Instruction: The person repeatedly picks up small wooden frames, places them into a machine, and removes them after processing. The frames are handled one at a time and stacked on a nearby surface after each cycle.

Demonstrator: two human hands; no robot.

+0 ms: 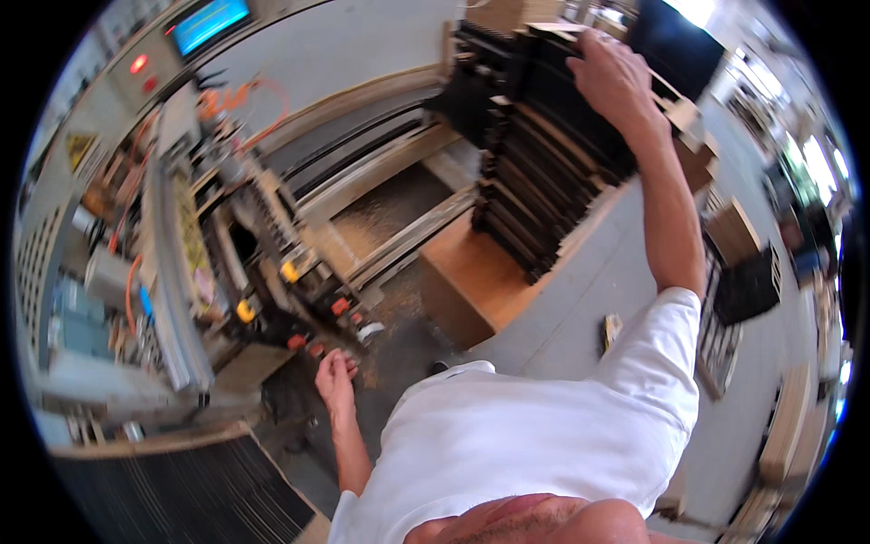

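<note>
My right hand (618,82) reaches up and forward, with its fingers curled over the upper edge of a dark board (564,77) at the top of a tall stack. Below it, several dark slats with pale edges (535,186) are piled on an orange-brown wooden box (485,272). My left hand (337,385) is low beside the machine's front end, next to a red knob (315,349). Its fingers are loosely curled together, and I see nothing in them. Whether they touch the knob is unclear.
On the left stands a machine with a metal rail (172,299), orange hoses and yellow caps. A lit blue screen (210,25) is above it. Dark panels (186,490) lie at lower left. A pallet (720,340) and a black crate (749,288) are on the right-hand floor.
</note>
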